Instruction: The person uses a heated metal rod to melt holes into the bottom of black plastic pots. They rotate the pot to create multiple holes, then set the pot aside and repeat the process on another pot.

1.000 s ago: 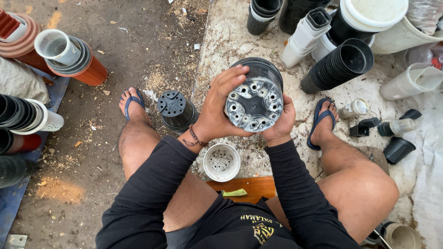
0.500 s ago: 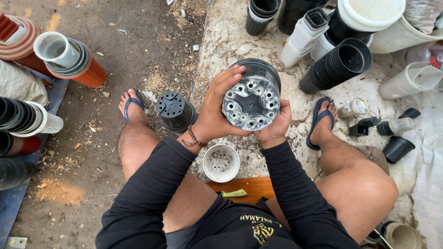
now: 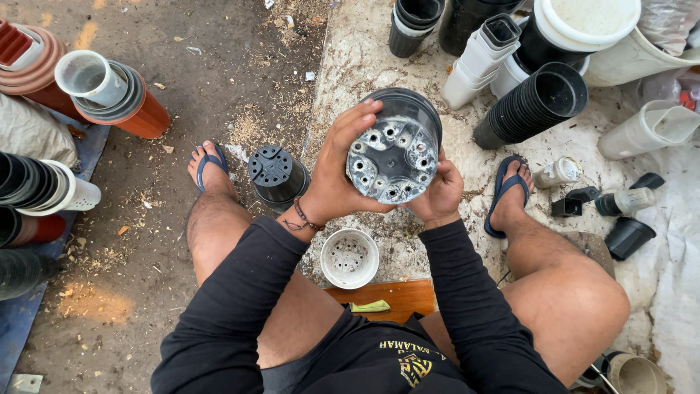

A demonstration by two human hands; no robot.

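- Scanning from the left of the frame, I see stacked pots (image 3: 33, 186) lying on their sides and an orange pot (image 3: 142, 117) with a white cup (image 3: 91, 76) nested on top; all sit well apart from my hands.
- Left of centre, a small black pot (image 3: 277, 175) stands upside down on the dirt beside my left foot, just under my left forearm. I judge a careless elbow could tip it over.
- My left hand (image 3: 339, 175) is closed on the black pot (image 3: 397, 149) at frame centre: fingers curl over its upper left wall, the thumb lies along the lower edge of the dusty base.
- That pot is held in the air, tilted so its holed base faces me and its mouth points away toward the concrete.
- Below it, a white pot (image 3: 350, 257) sits on the ground between my knees. If the hold slips, I reckon the black pot drops onto it.
- My right hand (image 3: 437, 193) cups the pot's lower right side, fingers closed against the wall. The base looks dusty, so I judge the purchase there could be slippery.
- Right of the hands, a black stack (image 3: 536, 102) lies on its side, near enough that a wide swing might knock it.
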